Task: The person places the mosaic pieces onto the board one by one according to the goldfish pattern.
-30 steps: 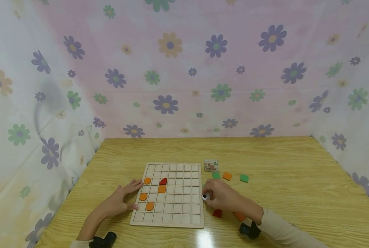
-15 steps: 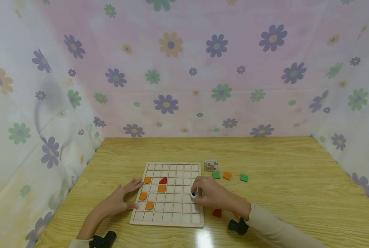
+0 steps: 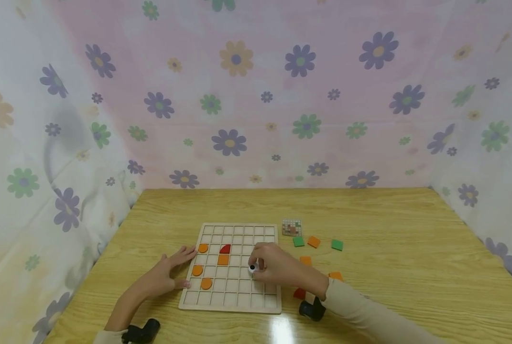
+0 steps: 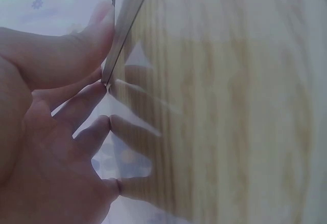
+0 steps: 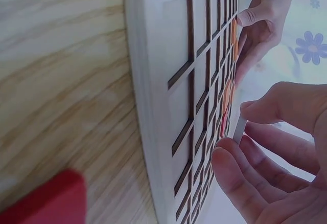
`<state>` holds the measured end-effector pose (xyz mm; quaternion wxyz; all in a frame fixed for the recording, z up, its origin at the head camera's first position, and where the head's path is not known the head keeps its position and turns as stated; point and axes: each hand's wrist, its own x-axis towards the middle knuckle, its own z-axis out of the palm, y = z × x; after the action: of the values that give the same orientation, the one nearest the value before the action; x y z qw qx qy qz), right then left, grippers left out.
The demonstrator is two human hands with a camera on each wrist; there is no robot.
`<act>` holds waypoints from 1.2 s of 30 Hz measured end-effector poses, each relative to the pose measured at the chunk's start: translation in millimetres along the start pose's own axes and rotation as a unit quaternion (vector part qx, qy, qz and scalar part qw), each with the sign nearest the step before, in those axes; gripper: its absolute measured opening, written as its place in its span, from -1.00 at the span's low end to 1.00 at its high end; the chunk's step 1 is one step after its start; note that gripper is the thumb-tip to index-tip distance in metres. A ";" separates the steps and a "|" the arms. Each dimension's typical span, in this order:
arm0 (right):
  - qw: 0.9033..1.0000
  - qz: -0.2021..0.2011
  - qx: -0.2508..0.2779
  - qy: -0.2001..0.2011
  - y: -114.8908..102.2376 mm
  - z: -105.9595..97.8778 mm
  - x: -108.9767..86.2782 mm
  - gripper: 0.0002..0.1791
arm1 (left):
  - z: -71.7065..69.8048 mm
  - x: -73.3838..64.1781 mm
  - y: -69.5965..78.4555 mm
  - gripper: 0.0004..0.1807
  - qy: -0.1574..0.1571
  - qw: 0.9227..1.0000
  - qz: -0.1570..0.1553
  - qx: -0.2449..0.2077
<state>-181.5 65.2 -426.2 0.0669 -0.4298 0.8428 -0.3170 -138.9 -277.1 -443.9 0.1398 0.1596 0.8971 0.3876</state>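
Note:
A wooden grid board [image 3: 243, 285] lies on the table, holding orange discs [image 3: 206, 283] at its left, an orange square [image 3: 223, 259] and a red quarter-round piece [image 3: 224, 249]. My left hand [image 3: 163, 277] has its thumb and fingers spread against the board's left edge; in the left wrist view, fingertips [image 4: 113, 185] touch the tabletop. Over the right half of the board, my right hand [image 3: 277, 265] pinches a white eye piece [image 3: 252, 270] with a black dot. The right wrist view shows it edge-on as a thin piece [image 5: 240, 129] between thumb and fingers.
Right of the board lie green squares [image 3: 337, 245], orange squares [image 3: 313, 242] and a red piece [image 3: 299, 293], partly behind my right arm. A small pattern card [image 3: 292, 227] sits by the board's top right corner. Flowered cloth [image 3: 264, 95] hangs behind the table.
My right hand has carried the white eye piece leftward from beside the board's right edge to over its cells. My left hand has stayed at the left edge.

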 end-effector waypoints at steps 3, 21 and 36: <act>1.000 -0.001 0.005 -0.005 -3.1 1.9 5.5 -0.88 | -0.8 -0.6 0.1 -0.10 0.001 1.000 -0.001 0.001; 0.999 0.004 0.033 -0.036 -17.8 22.5 32.8 -0.87 | -0.8 -0.3 -3.4 -0.10 -0.001 1.000 0.006 -0.009; 0.999 -0.007 -0.014 -0.051 -24.6 35.2 55.0 -0.88 | 0.3 -0.1 -2.3 -0.12 0.007 1.000 0.002 -0.001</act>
<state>-185.3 -4.3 -430.6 0.1017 -0.4519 0.8396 -0.2838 -139.1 -278.5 -445.8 0.1331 0.1588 0.8972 0.3901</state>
